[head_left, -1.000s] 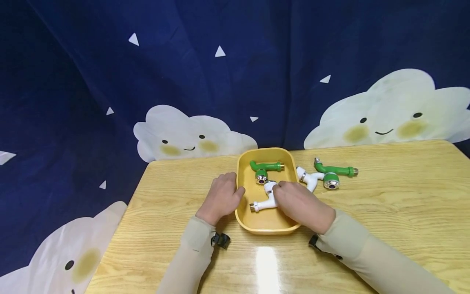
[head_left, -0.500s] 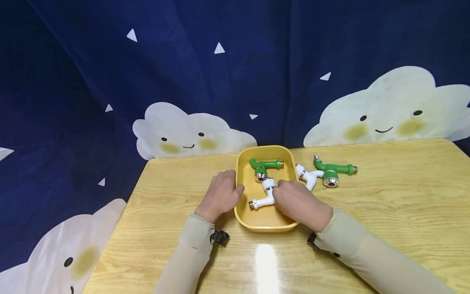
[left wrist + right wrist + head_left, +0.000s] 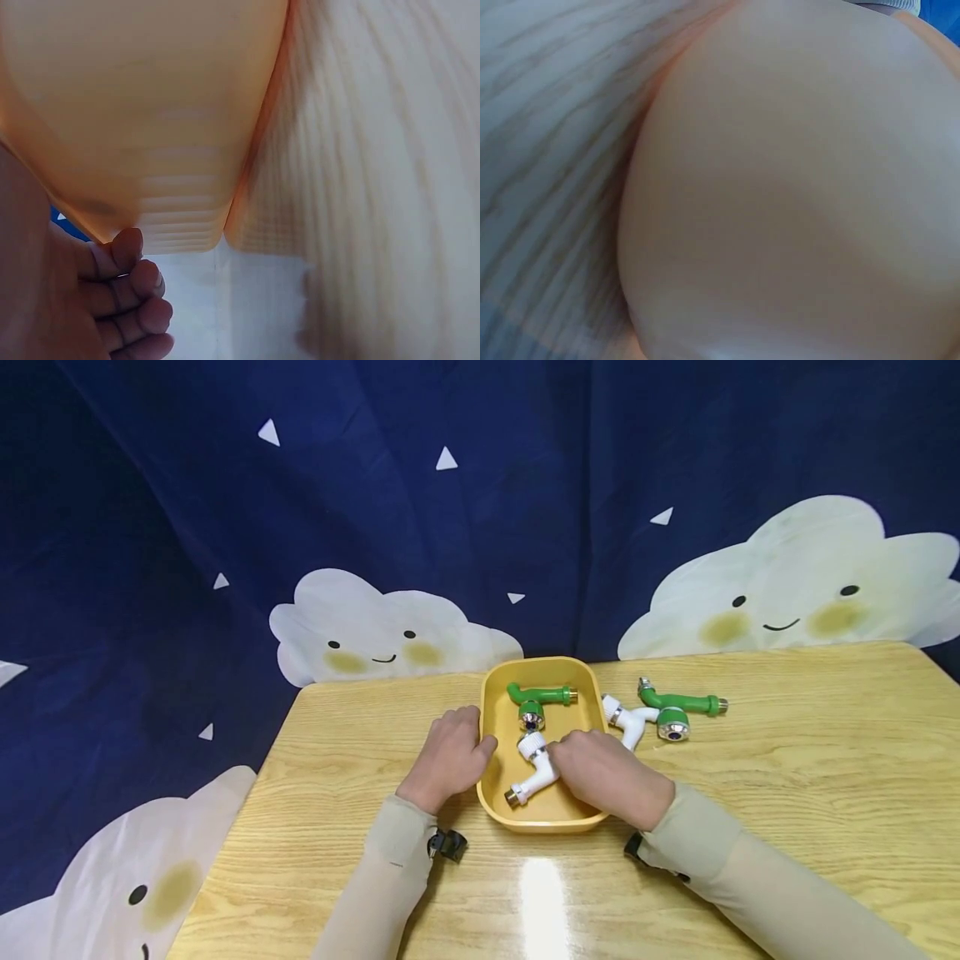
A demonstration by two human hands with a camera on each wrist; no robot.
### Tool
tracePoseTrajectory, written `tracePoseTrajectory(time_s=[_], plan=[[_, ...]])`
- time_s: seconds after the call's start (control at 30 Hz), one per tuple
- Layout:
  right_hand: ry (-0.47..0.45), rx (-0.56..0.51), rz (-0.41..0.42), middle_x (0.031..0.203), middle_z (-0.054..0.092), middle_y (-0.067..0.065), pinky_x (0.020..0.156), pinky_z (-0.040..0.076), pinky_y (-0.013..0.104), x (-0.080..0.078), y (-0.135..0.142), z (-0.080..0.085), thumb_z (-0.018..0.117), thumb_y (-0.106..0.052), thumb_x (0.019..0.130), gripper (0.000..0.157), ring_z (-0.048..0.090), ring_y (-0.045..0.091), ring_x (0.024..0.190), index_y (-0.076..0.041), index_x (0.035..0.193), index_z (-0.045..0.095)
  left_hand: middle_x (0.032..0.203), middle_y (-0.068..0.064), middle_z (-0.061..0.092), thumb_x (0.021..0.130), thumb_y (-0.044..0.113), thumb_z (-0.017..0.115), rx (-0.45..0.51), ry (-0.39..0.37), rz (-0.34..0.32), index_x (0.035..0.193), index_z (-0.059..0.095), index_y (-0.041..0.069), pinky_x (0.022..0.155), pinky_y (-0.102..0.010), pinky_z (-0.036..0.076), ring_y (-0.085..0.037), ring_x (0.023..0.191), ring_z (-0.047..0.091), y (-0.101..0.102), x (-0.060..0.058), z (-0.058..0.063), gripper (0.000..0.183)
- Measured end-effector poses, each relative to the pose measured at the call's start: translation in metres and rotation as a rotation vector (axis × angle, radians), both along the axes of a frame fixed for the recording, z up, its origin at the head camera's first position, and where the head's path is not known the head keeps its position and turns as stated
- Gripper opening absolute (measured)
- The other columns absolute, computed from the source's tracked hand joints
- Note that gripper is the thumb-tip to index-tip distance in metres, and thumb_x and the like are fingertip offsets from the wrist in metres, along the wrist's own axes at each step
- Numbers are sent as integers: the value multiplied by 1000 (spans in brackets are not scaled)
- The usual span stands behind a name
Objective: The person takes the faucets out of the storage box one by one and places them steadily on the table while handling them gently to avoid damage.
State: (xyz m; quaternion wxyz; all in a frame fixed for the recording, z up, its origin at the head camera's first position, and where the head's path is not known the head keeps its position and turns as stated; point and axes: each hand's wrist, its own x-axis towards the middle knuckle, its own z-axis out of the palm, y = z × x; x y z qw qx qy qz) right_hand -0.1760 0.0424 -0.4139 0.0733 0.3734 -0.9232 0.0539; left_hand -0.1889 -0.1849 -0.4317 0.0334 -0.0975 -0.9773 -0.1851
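A yellow plastic bin (image 3: 543, 827) stands on the wooden table. My left hand (image 3: 448, 760) holds its left rim, the thumb over the edge; in the left wrist view the curled fingers (image 3: 154, 315) lie outside the bin wall (image 3: 150, 97). Inside the bin, my right hand (image 3: 611, 779) grips a white tap (image 3: 542, 770) with a ribbed knob and a brass threaded end pointing toward the lower left. The grip itself is hidden under the hand. Behind it in the bin lies a green tap (image 3: 543, 696) with a chrome-trimmed knob. The right wrist view shows mostly the bin's outer wall (image 3: 795, 187).
Right of the bin, another white tap (image 3: 632, 723) lies on the table (image 3: 795, 760) against another green tap (image 3: 690, 702). A dark blue curtain (image 3: 480, 527) with smiling clouds hangs behind the table's far edge.
The white tap in my right hand has turned, its threaded end swinging down toward the bin's front and its knob shifting left. My left hand stays at the rim.
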Motion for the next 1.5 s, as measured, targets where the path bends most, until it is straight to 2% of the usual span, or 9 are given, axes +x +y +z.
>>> tracePoseTrajectory(time_s=[0.2,0.83,1.13,1.5], plan=[[-30,-7,-2,67,67,5,46,45,34,-2,-1,-2,63,7,86,18,57,16,53,-8,78,70,89,-8,56,97,27,53,8,-4,-1,97,56,8,84,-41,42,-26,85,50,0,0,0,19],[-30,-36,-13,68,66,4,47,46,36,-3,0,-3,66,6,79,14,57,18,54,-8,76,67,86,-7,55,97,27,52,14,-2,1,95,56,9,80,-39,41,-25,82,50,0,1,1,18],[-44,-30,-20,72,67,5,49,46,35,-2,0,-3,67,4,80,11,57,18,56,-6,80,68,85,-7,54,96,28,51,19,-1,1,94,55,10,80,-39,41,-25,82,49,-1,1,0,19],[-11,-20,-4,74,66,6,50,48,34,-1,0,-4,66,3,85,9,60,18,60,-6,83,69,84,-7,53,95,27,52,10,13,-2,91,55,10,78,-38,40,-25,80,49,-1,1,0,18]])
